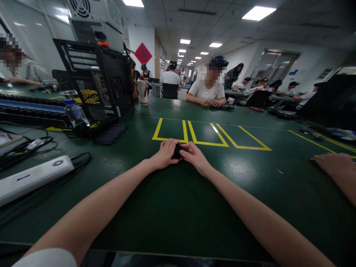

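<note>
Both my hands meet on the green table, just in front of the yellow floor-tape boxes. My left hand is curled around a small black object, fingers closed over its left side. My right hand grips the same black object from the right, fingers pinched on it. Most of the object is hidden between the two hands, so I cannot make out what it is.
An open black computer case stands at the left, with a plastic water bottle, cables and a white power strip nearby. Another person's hand rests at the right edge. A person in white sits across the table.
</note>
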Tool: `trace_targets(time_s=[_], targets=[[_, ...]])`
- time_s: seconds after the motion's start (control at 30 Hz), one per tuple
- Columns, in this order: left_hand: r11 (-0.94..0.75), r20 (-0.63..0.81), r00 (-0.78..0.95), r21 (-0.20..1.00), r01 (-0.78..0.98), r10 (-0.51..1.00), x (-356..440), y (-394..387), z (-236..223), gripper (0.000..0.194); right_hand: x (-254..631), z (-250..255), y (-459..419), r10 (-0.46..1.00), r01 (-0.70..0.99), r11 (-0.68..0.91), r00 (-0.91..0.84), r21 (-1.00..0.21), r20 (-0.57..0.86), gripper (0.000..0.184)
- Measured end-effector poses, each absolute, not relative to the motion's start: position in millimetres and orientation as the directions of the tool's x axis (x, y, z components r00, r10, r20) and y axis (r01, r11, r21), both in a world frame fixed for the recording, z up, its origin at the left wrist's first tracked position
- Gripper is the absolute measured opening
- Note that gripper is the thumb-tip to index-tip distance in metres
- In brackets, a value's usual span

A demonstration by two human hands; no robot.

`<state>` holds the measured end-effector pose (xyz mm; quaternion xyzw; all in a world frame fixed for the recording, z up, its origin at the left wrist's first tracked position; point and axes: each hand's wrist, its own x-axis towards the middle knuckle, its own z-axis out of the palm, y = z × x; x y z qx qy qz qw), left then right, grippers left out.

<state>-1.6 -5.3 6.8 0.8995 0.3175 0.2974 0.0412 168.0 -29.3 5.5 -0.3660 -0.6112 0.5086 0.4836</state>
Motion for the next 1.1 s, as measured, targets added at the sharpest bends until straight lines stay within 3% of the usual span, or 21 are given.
trace_targets(time_s=[0.27, 0.47, 0.57, 0.77, 0.93, 1.1], targets=[[-0.796, 0.512, 0.620, 0.269, 0.542, 0.595, -0.9, -5.7, 6.9, 0.051, 168.3, 2.0, -22.0, 0.956, -0.068, 0.111, -0.264, -0.991, 0.125, 0.027], [-0.783, 0.487, 0.619, 0.298, 0.545, 0.616, -1.6, -7.5, 10.2, 0.050, 168.4, 6.3, -31.5, 0.936, -0.074, 0.201, -0.279, -0.977, 0.214, 0.030], [-0.786, 0.490, 0.622, 0.286, 0.548, 0.611, -1.1, -7.4, 9.8, 0.051, 166.1, 7.4, -32.8, 0.949, -0.041, 0.214, -0.229, -0.976, 0.218, 0.025], [-0.786, 0.501, 0.614, 0.284, 0.549, 0.610, -0.2, -5.8, 8.2, 0.051, 167.0, 4.9, -23.3, 0.957, -0.034, 0.131, -0.257, -0.991, 0.135, 0.034], [-0.778, 0.480, 0.616, 0.319, 0.541, 0.625, -1.2, -5.5, 9.8, 0.050, 169.3, 7.7, -26.8, 0.920, -0.078, 0.211, -0.322, -0.974, 0.225, 0.033], [-0.789, 0.493, 0.621, 0.296, 0.539, 0.609, -1.5, -4.6, 9.1, 0.052, 166.7, 10.3, -29.7, 0.954, -0.038, 0.176, -0.241, -0.984, 0.180, 0.025]])
